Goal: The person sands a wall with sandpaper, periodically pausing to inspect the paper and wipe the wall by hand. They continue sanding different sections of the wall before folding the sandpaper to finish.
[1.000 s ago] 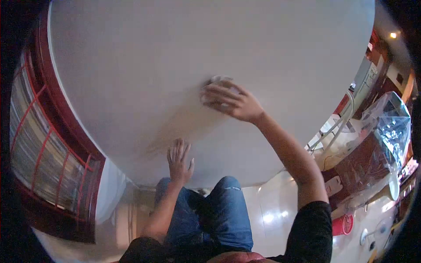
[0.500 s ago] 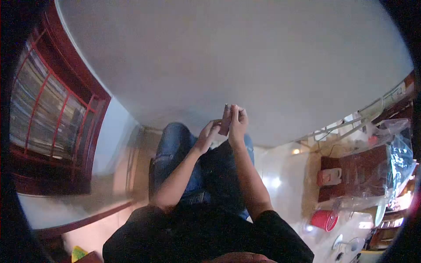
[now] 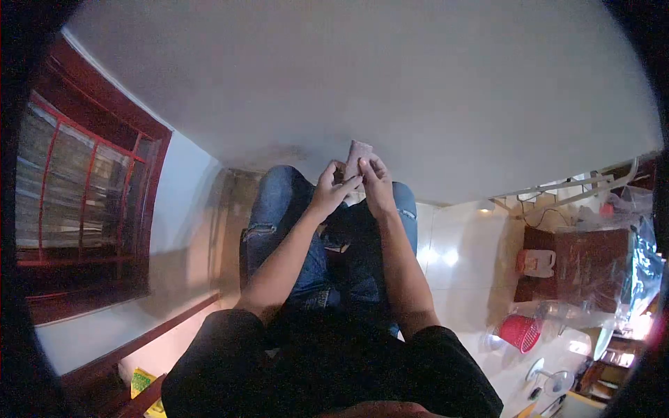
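Observation:
A small greyish-pink flat rectangular piece [image 3: 358, 155] stands up between my two hands, in front of the pale wall. What it is made of is too blurred to tell. My right hand [image 3: 378, 187] grips its right side, thumb on the near face. My left hand [image 3: 329, 189] has its fingers closed at the lower left edge of the same piece. Below the hands are my bent knees in blue jeans [image 3: 275, 205], ripped at the knee.
A wide pale wall [image 3: 418, 90] rises close ahead. At left is a window with red bars [image 3: 83, 188]. To the right stand a red plastic basket [image 3: 519, 333], a white-and-red jug [image 3: 536, 263] and plastic-covered brown furniture [image 3: 592, 265]. A pale pipe-like rail [image 3: 578, 184] runs behind them.
The piece has turned so more of its broad face shows, and it sits higher in the view. My left hand has shifted its fingers to the lower edge. The camera view has shifted slightly.

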A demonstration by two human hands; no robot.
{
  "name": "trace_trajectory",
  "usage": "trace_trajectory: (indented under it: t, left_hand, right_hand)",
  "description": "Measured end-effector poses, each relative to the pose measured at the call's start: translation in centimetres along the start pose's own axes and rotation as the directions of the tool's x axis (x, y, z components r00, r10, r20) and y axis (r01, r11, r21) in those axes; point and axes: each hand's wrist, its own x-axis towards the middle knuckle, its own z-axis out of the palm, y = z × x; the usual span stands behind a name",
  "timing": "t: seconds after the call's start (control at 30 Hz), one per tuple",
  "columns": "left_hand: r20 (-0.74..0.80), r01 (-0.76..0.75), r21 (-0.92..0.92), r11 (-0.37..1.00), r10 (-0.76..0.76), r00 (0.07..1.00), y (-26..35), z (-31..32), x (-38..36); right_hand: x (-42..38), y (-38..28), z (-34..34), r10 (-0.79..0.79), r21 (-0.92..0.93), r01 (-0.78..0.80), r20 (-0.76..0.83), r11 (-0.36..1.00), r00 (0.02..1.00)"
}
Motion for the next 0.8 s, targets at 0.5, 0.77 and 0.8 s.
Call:
trace_trajectory:
  t: [0.5, 0.77, 0.8]
  left_hand:
    - [-0.007, 0.135, -0.151, 0.979, -0.137, 0.991, 1.2, -0.7, 0.0]
    - [0.012, 0.15, -0.146, 0.978, -0.15, 0.989, 1.1, -0.5, -0.2]
    - [0.014, 0.15, -0.145, 0.978, -0.149, 0.989, 1.1, -0.6, -0.2]
  right_hand:
    - [0.6, 0.3, -1.5, 0.033, 0.045, -0.034, 0.02, 0.998, 0.999]
    - [0.8, 0.8, -1.7, 0.038, 0.06, -0.035, -0.036, 0.998, 0.999]
    - [0.8, 0.8, -1.6, 0.031, 0.062, -0.028, -0.037, 0.998, 0.999]
